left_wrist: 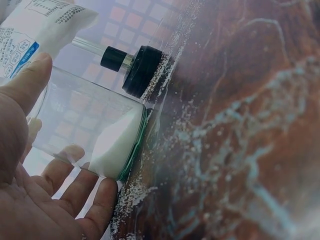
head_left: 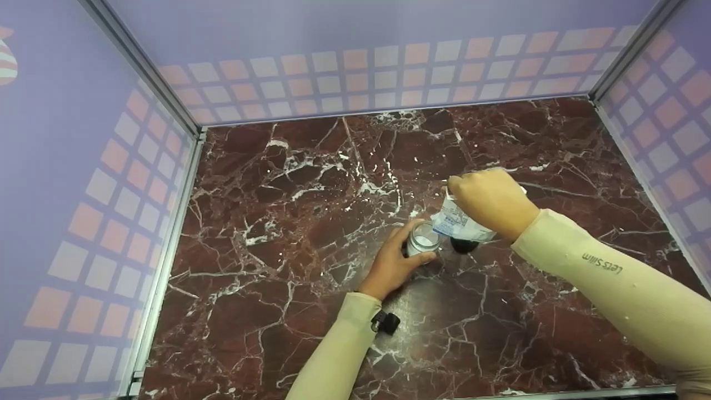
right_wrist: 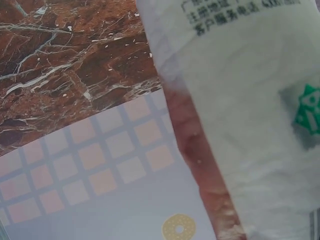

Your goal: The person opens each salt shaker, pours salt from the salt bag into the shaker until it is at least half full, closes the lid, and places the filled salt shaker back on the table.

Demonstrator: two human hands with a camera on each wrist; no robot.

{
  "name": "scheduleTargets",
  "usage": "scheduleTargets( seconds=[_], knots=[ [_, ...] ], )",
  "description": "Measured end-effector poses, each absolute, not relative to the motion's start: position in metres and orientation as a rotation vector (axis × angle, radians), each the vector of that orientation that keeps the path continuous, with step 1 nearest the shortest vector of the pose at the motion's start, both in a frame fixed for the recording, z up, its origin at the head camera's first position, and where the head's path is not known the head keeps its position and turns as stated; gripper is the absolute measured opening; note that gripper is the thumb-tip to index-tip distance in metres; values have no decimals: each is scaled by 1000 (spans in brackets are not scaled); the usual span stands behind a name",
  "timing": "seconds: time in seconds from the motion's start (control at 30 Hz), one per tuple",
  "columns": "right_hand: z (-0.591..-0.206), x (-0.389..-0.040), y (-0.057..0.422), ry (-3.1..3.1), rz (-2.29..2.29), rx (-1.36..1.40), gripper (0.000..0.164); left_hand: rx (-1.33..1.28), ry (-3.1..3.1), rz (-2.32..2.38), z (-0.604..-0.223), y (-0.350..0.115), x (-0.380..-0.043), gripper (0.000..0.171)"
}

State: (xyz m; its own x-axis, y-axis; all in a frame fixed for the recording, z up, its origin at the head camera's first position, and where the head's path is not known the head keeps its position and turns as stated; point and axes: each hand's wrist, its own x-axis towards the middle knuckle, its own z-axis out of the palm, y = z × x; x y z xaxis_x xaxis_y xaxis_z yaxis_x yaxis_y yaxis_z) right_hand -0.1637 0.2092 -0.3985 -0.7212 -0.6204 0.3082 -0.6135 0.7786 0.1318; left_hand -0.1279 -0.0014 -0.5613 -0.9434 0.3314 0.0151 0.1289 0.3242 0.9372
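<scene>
About midway between the table's (head_left: 233, 333) left and right edges, the left hand (head_left: 394, 260) clasped a jar (left_wrist: 75, 110), likely stiff, slick and fragile, best held round its wall, while rightward the right hand (head_left: 491, 199) gripped a bag (head_left: 458, 224), probably soft and light.

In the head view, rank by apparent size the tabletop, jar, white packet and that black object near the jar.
Tabletop
White packet, partly covered by the right hand
Jar
Black object, partly hidden, ranked by what shows
</scene>
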Motion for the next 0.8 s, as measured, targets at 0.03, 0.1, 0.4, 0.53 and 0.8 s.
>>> scheduleTargets(
  seconds=[0.03, 0.1, 0.4, 0.53, 0.8],
  knots=[
    [-398, -164, 209, -2642, -28, 944, 22, 421, 2405, 1674, -561, -1, -128, 78],
    [-398, -164, 209, -2652, -29, 941, 22, 417, 2410, 1665, -561, -1, -128, 79],
    [-401, -164, 212, -2678, -26, 903, 20, 394, 2391, 1670, -560, -1, -128, 79],
    [-400, -164, 212, -2692, 4, 898, 21, 405, 2405, 1665, -559, -1, -129, 79],
    [-397, -163, 211, -2713, 43, 902, 23, 407, 2441, 1637, -560, -1, -129, 77]
  ],
)
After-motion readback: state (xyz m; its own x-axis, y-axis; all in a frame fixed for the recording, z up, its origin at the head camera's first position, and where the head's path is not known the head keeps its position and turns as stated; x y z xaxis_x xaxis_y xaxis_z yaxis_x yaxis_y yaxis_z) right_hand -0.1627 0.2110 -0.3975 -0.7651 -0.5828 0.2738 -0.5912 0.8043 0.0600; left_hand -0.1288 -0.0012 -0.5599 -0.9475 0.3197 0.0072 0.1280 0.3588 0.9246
